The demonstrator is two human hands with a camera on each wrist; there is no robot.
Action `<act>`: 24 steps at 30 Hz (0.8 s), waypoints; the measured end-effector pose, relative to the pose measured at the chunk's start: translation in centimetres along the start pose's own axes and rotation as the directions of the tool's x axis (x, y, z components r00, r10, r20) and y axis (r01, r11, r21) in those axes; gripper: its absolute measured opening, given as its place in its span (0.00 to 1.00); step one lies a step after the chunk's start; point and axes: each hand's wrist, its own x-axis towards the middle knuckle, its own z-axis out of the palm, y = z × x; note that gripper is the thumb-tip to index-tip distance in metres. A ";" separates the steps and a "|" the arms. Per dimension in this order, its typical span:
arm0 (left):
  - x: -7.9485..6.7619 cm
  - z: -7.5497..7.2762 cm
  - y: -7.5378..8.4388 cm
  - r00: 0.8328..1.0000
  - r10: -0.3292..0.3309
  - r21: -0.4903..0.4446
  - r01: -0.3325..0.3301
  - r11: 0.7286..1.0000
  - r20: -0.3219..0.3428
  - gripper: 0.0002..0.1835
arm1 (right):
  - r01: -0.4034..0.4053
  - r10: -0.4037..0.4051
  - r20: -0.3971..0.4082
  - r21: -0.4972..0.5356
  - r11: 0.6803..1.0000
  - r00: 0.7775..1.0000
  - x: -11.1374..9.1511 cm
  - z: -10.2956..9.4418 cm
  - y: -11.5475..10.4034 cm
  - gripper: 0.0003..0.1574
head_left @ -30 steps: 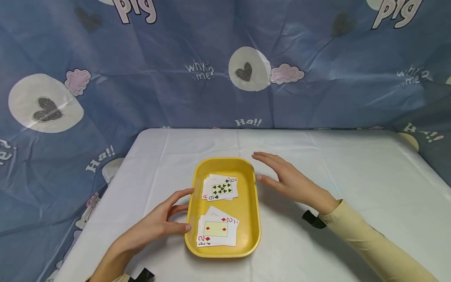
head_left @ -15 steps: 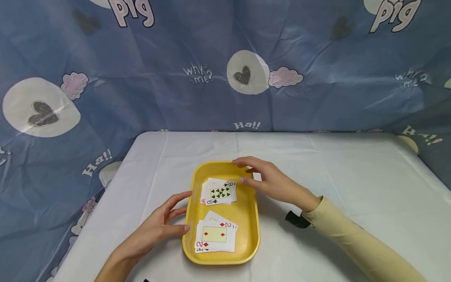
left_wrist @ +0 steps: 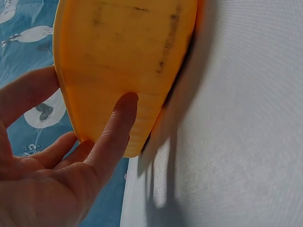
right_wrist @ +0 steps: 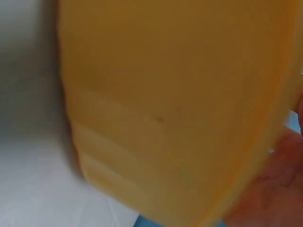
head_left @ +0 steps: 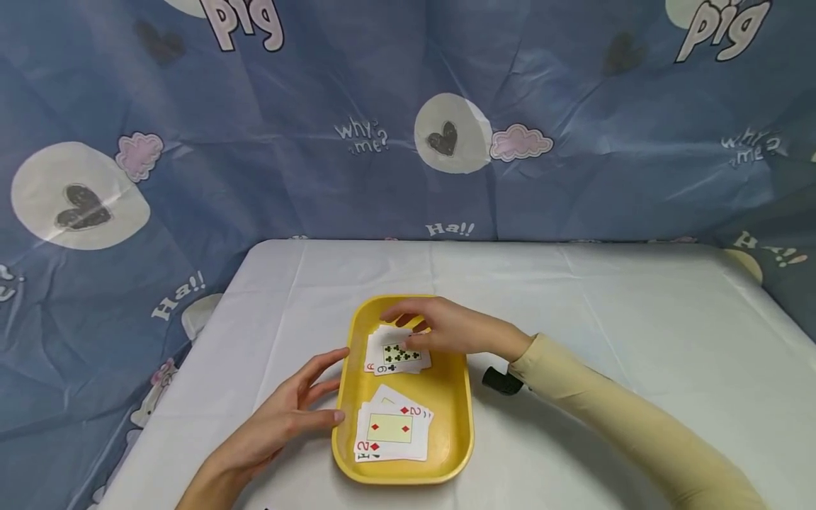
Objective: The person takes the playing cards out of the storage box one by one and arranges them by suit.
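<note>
The right hand (head_left: 440,329) is over the far card pile (head_left: 397,358), thumb and fingers apart; it is hard to tell if they touch the cards. The near card pile (head_left: 392,428), with the two of diamonds on top, lies closer to the person. The left hand (head_left: 290,411) has spread fingers touching the tray's side. One yellow tray (head_left: 450,404) holds both piles: two in all.
</note>
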 end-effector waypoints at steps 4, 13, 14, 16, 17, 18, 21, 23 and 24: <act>0.0 0.1 -0.1 1.000 -0.011 -0.009 0.011 1.000 0.006 0.44 | -0.030 0.031 0.056 -0.017 0.999 0.998 1.3 0.3 0.5 0.29; -0.1 0.1 -0.3 0.999 -0.041 -0.037 0.042 0.998 0.014 0.45 | -0.069 0.085 0.145 -0.115 0.991 0.986 3.1 1.0 1.7 0.35; -0.1 0.1 -0.2 0.999 -0.042 -0.037 0.043 0.998 0.013 0.45 | -0.068 0.091 0.156 -0.144 0.987 0.984 3.2 1.1 1.8 0.36; -0.1 0.0 -0.1 0.999 -0.044 -0.033 0.044 0.998 0.013 0.45 | -0.064 0.101 0.184 -0.197 0.978 0.978 3.4 1.1 1.8 0.38; -0.1 0.0 -0.1 0.999 -0.047 -0.031 0.047 0.998 0.010 0.45 | -0.062 0.108 0.197 -0.224 0.973 0.974 3.4 1.1 1.8 0.39; -0.1 0.0 0.0 0.999 -0.049 -0.030 0.050 0.998 0.006 0.45 | -0.056 0.110 0.207 -0.253 0.966 0.972 3.5 1.1 1.7 0.40; -0.1 -0.1 0.1 0.998 -0.059 -0.029 0.058 0.998 -0.008 0.44 | -0.045 0.122 0.227 -0.319 0.947 0.966 3.6 1.1 1.6 0.39; 0.0 -0.1 0.1 0.998 -0.061 -0.028 0.061 0.998 -0.015 0.44 | -0.052 0.140 0.233 -0.345 0.937 0.962 3.7 1.2 1.5 0.38; 0.1 -0.1 0.1 0.998 -0.061 -0.026 0.061 0.998 -0.017 0.44 | -0.056 0.146 0.236 -0.350 0.935 0.961 3.7 1.3 1.5 0.37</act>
